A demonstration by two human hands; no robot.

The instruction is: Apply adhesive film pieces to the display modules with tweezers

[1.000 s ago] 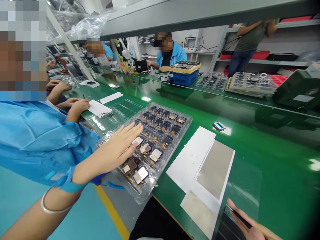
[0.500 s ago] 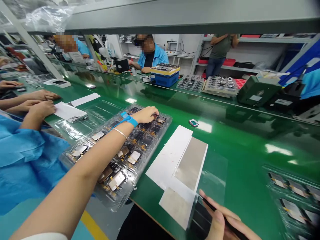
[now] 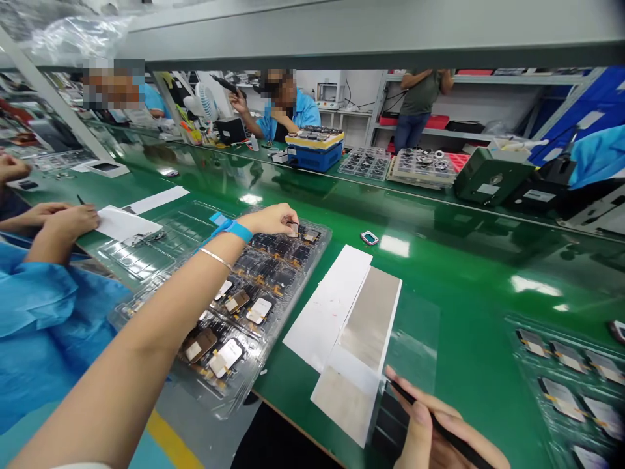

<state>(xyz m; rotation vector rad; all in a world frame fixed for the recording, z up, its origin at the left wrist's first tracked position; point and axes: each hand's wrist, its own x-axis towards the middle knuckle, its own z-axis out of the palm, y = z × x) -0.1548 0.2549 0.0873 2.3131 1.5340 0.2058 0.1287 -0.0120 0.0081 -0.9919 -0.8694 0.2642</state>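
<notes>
My left hand (image 3: 274,219), with a blue wrist strap (image 3: 237,230) and a thin bangle, reaches over the far end of a clear plastic tray (image 3: 315,257). Its fingers are pinched on a small flat screen module (image 3: 293,230), partly hidden by them. More modules with pale backs and orange flex tails, such as one module (image 3: 259,311), sit in the tray's pockets. At the lower right, my right hand (image 3: 439,423) is closed round black tweezers (image 3: 446,433). Their tip lies beside a clear film over dark strips (image 3: 390,420) and a grey-beige sheet (image 3: 371,319) on white paper (image 3: 332,306).
A second tray of modules (image 3: 566,365) lies at the right. A small framed part (image 3: 370,238) rests on the green bench (image 3: 469,273). At the left, a co-worker's hands (image 3: 68,221) work over white paper. A grey shelf beam (image 3: 342,32) crosses overhead.
My left hand has drawn slightly back, and the module's pale face now shows at its fingertips. The right hand stays about where it was. Across the bench, a co-worker has raised an arm.
</notes>
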